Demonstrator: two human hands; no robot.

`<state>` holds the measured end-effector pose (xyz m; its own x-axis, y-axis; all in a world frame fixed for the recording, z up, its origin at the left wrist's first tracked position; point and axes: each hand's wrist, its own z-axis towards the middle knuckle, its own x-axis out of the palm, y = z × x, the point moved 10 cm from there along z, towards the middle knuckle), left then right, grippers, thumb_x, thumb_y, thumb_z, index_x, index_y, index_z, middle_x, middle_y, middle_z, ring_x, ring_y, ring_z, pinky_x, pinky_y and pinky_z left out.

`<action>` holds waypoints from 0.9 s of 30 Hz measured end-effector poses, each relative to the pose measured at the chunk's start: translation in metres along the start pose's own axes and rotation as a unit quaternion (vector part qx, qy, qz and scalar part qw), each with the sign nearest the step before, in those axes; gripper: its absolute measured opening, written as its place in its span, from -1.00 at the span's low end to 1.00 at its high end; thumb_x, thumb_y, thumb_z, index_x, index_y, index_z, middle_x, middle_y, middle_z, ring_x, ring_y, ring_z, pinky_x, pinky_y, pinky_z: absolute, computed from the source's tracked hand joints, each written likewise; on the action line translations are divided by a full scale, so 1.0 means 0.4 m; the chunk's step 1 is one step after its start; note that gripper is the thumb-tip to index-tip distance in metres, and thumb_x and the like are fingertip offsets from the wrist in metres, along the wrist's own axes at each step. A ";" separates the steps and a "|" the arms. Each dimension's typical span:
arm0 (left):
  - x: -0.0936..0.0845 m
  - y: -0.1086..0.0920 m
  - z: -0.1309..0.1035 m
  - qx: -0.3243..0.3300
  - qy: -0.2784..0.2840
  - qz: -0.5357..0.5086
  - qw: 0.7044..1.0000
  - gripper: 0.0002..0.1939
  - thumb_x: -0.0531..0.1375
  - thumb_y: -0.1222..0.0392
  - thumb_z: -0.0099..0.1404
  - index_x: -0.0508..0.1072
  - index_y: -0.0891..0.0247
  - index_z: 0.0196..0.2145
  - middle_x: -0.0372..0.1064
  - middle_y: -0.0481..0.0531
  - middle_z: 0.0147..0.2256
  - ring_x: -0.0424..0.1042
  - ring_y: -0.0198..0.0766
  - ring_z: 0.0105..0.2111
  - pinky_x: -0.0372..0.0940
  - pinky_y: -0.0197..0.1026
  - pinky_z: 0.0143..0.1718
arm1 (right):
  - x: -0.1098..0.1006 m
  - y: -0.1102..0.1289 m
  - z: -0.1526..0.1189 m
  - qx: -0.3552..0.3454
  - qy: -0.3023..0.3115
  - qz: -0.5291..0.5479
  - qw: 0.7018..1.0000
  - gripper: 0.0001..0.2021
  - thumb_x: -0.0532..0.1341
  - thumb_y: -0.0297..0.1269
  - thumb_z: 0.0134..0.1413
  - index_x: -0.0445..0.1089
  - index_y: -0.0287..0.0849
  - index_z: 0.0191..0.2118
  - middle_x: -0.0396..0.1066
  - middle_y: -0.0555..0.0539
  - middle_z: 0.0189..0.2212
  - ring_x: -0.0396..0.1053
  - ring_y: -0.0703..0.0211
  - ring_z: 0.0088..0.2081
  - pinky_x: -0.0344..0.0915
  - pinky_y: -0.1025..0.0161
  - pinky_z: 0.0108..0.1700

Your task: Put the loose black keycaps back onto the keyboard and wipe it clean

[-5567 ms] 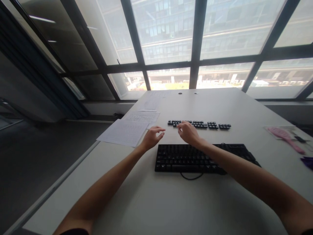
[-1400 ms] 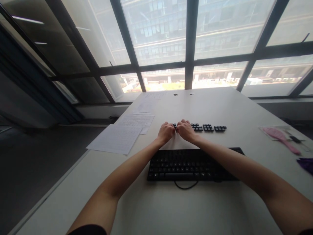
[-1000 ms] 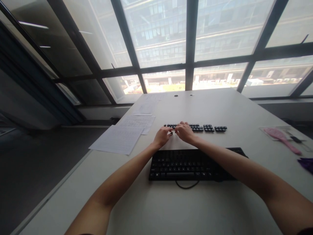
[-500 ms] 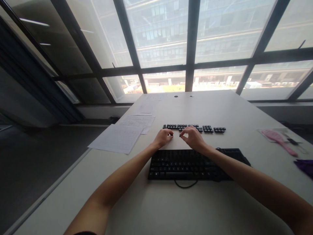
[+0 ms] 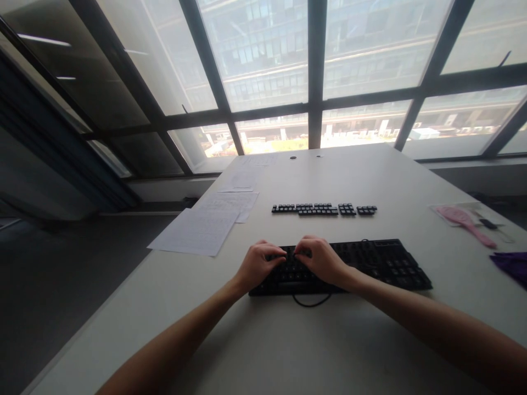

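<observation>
A black keyboard (image 5: 387, 266) lies on the white table, with dark bare patches along its upper rows. Over its upper left part, my left hand (image 5: 256, 264) pinches a small black keycap between thumb and forefinger. Close beside it, my right hand (image 5: 323, 262) is also closed in a pinch on a keycap, its fingertips low over the same rows. Both keycaps are mostly hidden by the fingers and merge with the dark keyboard. Behind the keyboard, loose black keycaps (image 5: 317, 209) stand in short grouped rows.
Printed sheets of paper (image 5: 195, 230) lie along the table's left side. On the right are a pink hairbrush (image 5: 465, 224), a small black item (image 5: 488, 224) and purple cloth (image 5: 510, 269). A cable (image 5: 312, 304) loops out in front of the keyboard. Large windows rise beyond the table.
Both hands have come back towards me from beside the loose keycap rows and down onto the keyboard's upper left, still pinched. The view has shifted slightly.
</observation>
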<state>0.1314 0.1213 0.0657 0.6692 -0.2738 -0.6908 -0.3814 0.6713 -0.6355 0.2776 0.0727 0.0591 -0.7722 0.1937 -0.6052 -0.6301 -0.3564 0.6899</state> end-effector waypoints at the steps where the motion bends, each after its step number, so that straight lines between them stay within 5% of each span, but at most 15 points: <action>1: 0.005 0.012 -0.010 -0.015 0.002 -0.008 1.000 -0.86 0.41 0.29 0.19 0.68 0.12 -0.27 0.64 -0.03 -0.29 0.51 -0.16 -0.25 0.40 -0.13 -0.15 | 0.011 0.000 -0.002 0.002 0.007 0.003 1.000 -0.88 0.34 -0.54 0.07 0.54 -0.16 -0.36 0.48 -0.03 -0.38 0.42 0.14 -0.29 0.28 0.24 -0.18; 9: 0.038 0.037 -0.023 -0.053 0.023 -0.032 0.998 -0.90 0.38 0.26 0.23 0.70 0.11 -0.29 0.65 -0.05 -0.29 0.52 -0.17 -0.26 0.37 -0.15 -0.10 | 0.057 -0.005 -0.018 0.011 0.029 0.019 0.999 -0.87 0.34 -0.54 0.07 0.55 -0.15 -0.36 0.50 -0.03 -0.38 0.43 0.12 -0.28 0.27 0.23 -0.18; 27: 0.041 0.008 -0.047 0.021 -0.010 0.011 1.000 -0.92 0.35 0.25 0.29 0.68 0.11 -0.33 0.63 -0.04 -0.28 0.44 -0.18 -0.24 0.37 -0.12 -0.14 | 0.083 0.004 -0.028 -0.029 0.038 0.017 0.999 -0.83 0.32 -0.60 0.05 0.51 -0.17 -0.39 0.48 -0.07 -0.33 0.43 0.12 -0.24 0.33 0.21 -0.14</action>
<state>0.1292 0.1061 0.0457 0.6731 -0.2449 -0.6978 -0.3699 0.7055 -0.6045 0.2521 0.0683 0.0357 -0.7835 0.1112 -0.6113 -0.5957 -0.4141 0.6882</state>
